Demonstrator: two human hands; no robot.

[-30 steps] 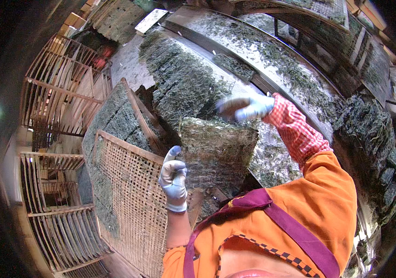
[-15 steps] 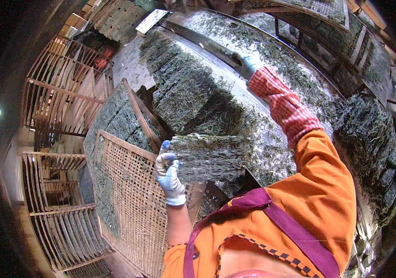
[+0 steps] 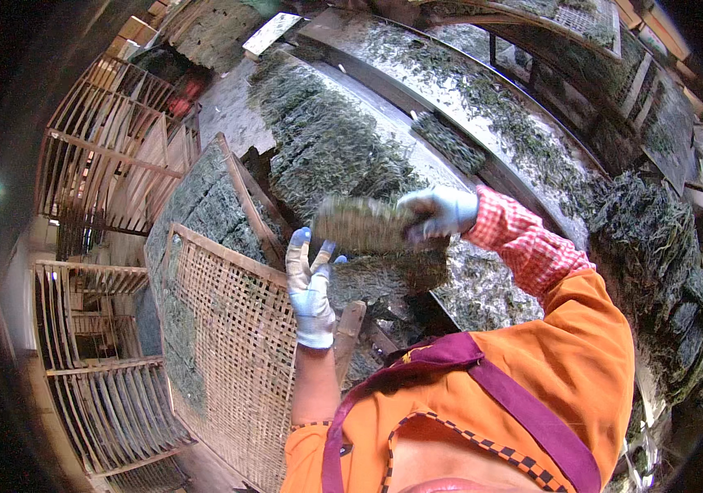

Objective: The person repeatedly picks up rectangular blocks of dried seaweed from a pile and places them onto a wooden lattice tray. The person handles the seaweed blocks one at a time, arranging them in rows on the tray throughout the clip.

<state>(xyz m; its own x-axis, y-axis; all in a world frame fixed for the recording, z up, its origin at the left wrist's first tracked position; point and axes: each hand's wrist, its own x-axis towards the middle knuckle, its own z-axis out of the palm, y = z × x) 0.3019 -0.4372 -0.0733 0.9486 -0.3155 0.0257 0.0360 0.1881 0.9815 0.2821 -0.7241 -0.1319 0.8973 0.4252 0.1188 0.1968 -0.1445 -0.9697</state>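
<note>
My right hand point(image 3: 440, 212), in a pale blue-white glove, is closed on a flat bundle of dark green stringy plant strands point(image 3: 360, 222), blurred by motion. My left hand point(image 3: 309, 283), gloved in white with blue fingertips, is raised at the bundle's left end with its fingers apart. Whether those fingers touch the bundle I cannot tell. Below the bundle lies a layered slab point(image 3: 380, 275) of the same strands, partly shaded. Beyond it a long heap point(image 3: 319, 135) of strands stretches away.
A woven lattice tray point(image 3: 236, 329) leans at my left, with a strand-covered tray point(image 3: 212, 205) behind it. Slatted racks point(image 3: 113, 148) stand farther left. A dark rail point(image 3: 524, 193) crosses at the right, with a short strand strip point(image 3: 448, 141) beside it. A tall strand pile point(image 3: 647, 238) stands far right.
My right hand has come back from the far rail toward my left hand and now holds a strand bundle. My left hand has shifted slightly right, its fingers spread wider.
</note>
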